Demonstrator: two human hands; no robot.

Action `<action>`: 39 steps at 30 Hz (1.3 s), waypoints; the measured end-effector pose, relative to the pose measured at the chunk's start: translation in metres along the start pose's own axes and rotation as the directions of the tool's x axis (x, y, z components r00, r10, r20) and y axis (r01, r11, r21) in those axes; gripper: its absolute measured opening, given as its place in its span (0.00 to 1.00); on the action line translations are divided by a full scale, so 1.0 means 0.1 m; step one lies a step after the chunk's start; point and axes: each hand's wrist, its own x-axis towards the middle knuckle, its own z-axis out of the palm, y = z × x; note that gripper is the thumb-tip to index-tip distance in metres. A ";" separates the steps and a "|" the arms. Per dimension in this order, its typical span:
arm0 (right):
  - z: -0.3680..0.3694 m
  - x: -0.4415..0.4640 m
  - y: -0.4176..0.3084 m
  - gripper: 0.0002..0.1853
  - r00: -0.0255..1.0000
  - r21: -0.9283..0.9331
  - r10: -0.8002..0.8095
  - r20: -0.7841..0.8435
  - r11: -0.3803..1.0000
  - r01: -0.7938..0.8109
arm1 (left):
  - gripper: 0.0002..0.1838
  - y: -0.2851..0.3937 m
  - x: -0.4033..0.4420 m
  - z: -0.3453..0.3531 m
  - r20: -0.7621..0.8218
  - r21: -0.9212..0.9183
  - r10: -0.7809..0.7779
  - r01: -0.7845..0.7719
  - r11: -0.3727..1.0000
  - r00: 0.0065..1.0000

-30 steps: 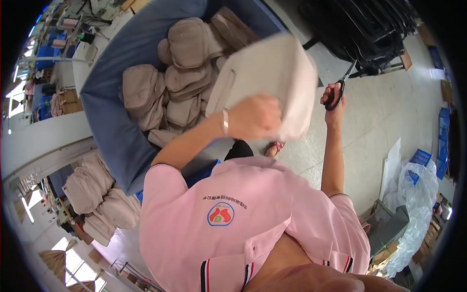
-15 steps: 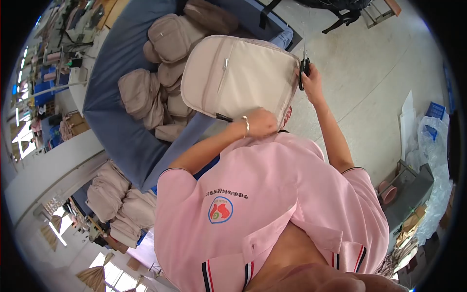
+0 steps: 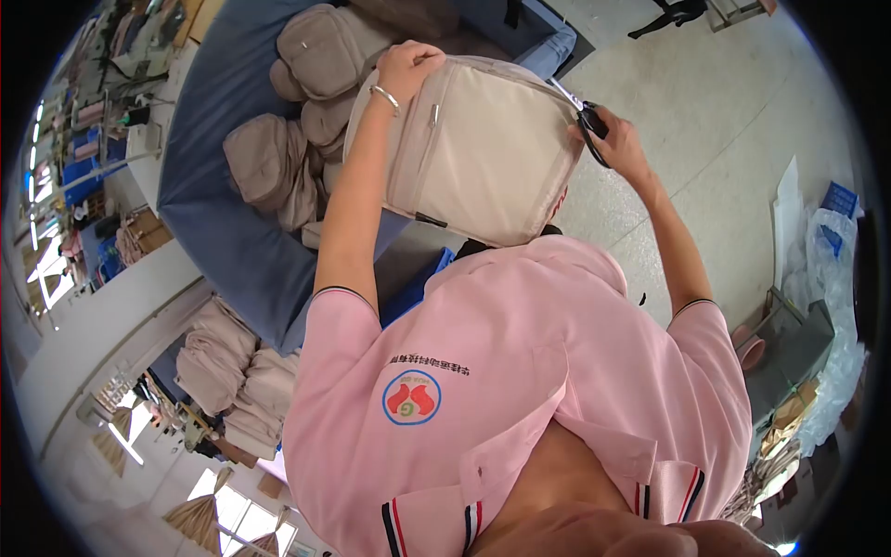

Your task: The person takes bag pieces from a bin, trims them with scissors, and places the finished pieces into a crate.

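A pale beige backpack [image 3: 492, 139] lies flat in front of my chest, with a zip and a small metal puller on its left part. My left hand [image 3: 408, 72], a bracelet at its wrist, is closed on the bag's upper left edge. Black-handled scissors [image 3: 591, 121] are in my right hand [image 3: 620, 147], beside the bag's right edge. Their blades point up and left, near its upper right corner. Whether my right fingertips also grip the bag's edge is unclear.
A large blue padded bin [image 3: 223, 232] behind the bag holds several beige backpacks [image 3: 320, 51]. More beige bags [image 3: 218, 357] are stacked at the lower left. Black straps [image 3: 670, 14] show at the top right, and clear plastic wrap [image 3: 824, 325] at the far right.
My left hand has moved from the bag's near edge to its far left edge. The scissors have tilted left and come close to the bag's corner. Earlier, the bag swung over from the bin.
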 end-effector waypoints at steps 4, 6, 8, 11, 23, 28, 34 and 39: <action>-0.15 0.23 -0.02 0.29 0.913 -0.285 -0.398 -0.089 0.889 0.359 | 0.11 -0.03 0.00 0.08 -0.111 -0.042 -0.013 0.008 0.999 0.994; -0.25 0.38 -0.14 0.30 0.913 -0.348 -0.407 -0.028 0.860 0.373 | 0.11 -0.07 0.02 0.12 -0.119 -0.084 -0.037 0.027 0.996 0.992; -0.19 0.57 -0.06 0.33 0.873 -0.410 -0.487 -0.015 0.800 0.439 | 0.11 -0.10 0.02 0.15 -0.126 -0.107 -0.041 0.027 0.994 0.991; -0.16 0.78 -0.04 0.31 0.876 -0.429 -0.467 0.116 0.772 0.469 | 0.11 -0.10 0.02 0.14 -0.135 -0.110 -0.026 0.011 0.994 0.990; 0.01 0.97 -0.20 0.31 0.894 -0.356 -0.380 0.237 0.822 0.444 | 0.10 -0.04 0.02 0.12 -0.122 -0.110 -0.031 0.018 0.994 0.992; 0.06 0.91 -0.16 0.30 0.897 -0.340 -0.388 0.210 0.831 0.439 | 0.10 -0.08 0.03 0.14 -0.124 -0.100 -0.017 0.005 0.995 0.992; 0.09 0.88 -0.12 0.28 0.890 -0.325 -0.427 0.159 0.829 0.456 | 0.10 -0.12 0.03 0.17 -0.128 -0.134 -0.036 0.019 0.991 0.991; 0.13 0.90 -0.07 0.29 0.894 -0.332 -0.416 0.165 0.830 0.448 | 0.10 -0.14 0.05 0.20 -0.170 -0.190 -0.059 0.026 0.981 0.984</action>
